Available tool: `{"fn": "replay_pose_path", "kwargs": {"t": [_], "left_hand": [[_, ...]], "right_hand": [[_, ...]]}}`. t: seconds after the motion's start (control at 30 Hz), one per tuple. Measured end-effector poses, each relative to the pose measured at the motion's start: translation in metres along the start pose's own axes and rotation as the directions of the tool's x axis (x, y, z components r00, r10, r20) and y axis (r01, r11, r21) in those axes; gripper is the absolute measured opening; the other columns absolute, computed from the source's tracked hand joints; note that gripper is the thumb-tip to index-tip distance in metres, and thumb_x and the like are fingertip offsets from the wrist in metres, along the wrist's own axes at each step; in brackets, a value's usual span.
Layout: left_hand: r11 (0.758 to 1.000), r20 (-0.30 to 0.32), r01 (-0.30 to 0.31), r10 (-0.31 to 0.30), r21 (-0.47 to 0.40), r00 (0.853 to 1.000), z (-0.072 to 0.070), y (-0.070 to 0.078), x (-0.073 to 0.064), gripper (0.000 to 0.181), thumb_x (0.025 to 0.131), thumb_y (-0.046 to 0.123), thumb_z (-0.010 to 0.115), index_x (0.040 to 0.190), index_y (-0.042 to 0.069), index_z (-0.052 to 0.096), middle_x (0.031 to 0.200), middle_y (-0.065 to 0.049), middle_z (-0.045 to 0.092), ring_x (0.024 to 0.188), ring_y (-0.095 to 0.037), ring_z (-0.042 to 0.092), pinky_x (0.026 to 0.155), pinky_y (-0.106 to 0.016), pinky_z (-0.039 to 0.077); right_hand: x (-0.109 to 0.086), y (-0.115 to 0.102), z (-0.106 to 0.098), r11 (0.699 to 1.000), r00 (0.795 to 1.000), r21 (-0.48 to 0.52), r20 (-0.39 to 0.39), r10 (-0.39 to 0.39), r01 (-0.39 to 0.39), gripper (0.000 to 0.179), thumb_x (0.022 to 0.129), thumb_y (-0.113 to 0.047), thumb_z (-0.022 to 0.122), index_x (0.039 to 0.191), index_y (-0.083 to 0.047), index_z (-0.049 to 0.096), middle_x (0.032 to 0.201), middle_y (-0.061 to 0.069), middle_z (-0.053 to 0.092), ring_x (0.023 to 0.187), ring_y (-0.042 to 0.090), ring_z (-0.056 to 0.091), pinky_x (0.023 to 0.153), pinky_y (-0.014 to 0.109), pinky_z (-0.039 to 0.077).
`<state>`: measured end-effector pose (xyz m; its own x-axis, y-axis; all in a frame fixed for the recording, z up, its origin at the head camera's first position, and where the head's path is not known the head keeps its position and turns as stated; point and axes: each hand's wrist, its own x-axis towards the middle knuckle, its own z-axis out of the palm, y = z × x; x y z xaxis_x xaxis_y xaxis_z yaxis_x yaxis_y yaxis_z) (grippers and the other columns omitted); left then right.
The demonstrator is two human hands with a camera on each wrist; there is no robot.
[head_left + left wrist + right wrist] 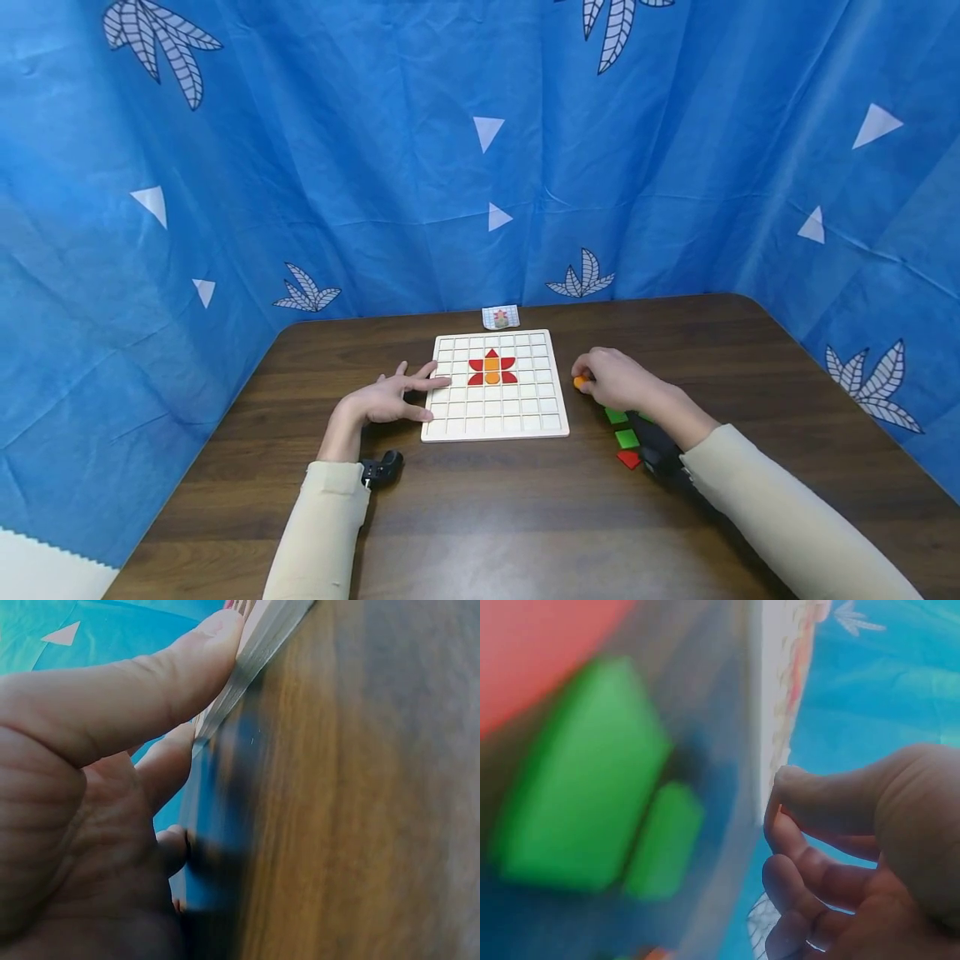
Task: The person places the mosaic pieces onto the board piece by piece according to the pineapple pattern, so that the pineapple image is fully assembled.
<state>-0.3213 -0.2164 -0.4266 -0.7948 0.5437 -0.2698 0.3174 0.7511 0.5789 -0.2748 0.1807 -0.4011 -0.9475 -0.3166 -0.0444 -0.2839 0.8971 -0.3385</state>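
Observation:
A white grid board [495,427] lies on the table, with red petal-shaped pieces [508,363] and orange pieces [491,365] set in it as a flower. My left hand [390,398] rests at the board's left edge, fingers spread and fairly straight. In the left wrist view the thumb [202,652] touches the board's side. To the right of the board, my right hand [618,379] pinches a small orange piece [580,382] at its fingertips. The right wrist view has the thumb [817,796] against the index finger, the piece hidden there.
Green pieces [626,438] and a red piece [628,459] lie near my right wrist, partly under the arm. Behind the board is a small printed card [500,317] with a flower pattern. A blue curtain [420,167] hangs round the table's back and sides.

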Motion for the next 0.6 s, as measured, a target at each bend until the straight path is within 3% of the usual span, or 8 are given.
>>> {"fn": "replay_pose_path", "kwargs": {"t": [0.17, 0.43, 0.6], "left_hand": [[1.000, -0.004, 0.008, -0.009, -0.005, 1.000, 0.001, -0.002, -0.001, 0.065, 0.093, 0.036, 0.074, 0.153, 0.034, 0.050, 0.175, -0.002, 0.015, 0.158, -0.048, -0.010, 0.118, -0.078, -0.007], [1.000, 0.004, -0.018, 0.018, -0.019, 1.000, 0.002, -0.002, 0.001, 0.065, 0.093, 0.034, 0.074, 0.154, 0.034, 0.049, 0.175, -0.003, 0.014, 0.158, -0.048, -0.012, 0.118, -0.077, -0.009], [1.000, 0.004, -0.012, 0.012, -0.010, 1.000, 0.002, -0.002, 0.002, 0.064, 0.093, 0.035, 0.074, 0.153, 0.035, 0.050, 0.175, -0.001, 0.015, 0.159, -0.047, -0.011, 0.119, -0.076, -0.009]], "right_hand": [[0.016, -0.025, 0.000, 1.000, 1.000, 0.015, 0.001, -0.023, 0.023, 0.021, 0.094, -0.011, 0.074, 0.115, -0.005, 0.074, 0.100, 0.006, 0.067, 0.090, 0.022, 0.056, 0.085, 0.038, 0.055], [0.040, -0.064, 0.010, 0.995, 0.997, 0.078, 0.023, -0.071, 0.069, 0.026, 0.095, -0.013, 0.073, 0.120, -0.006, 0.073, 0.113, 0.009, 0.072, 0.102, 0.024, 0.060, 0.101, 0.043, 0.054], [0.051, -0.086, 0.017, 0.989, 0.992, 0.090, 0.017, -0.123, 0.121, 0.023, 0.095, -0.010, 0.072, 0.117, -0.004, 0.074, 0.107, 0.008, 0.072, 0.097, 0.022, 0.060, 0.098, 0.042, 0.054]]}}
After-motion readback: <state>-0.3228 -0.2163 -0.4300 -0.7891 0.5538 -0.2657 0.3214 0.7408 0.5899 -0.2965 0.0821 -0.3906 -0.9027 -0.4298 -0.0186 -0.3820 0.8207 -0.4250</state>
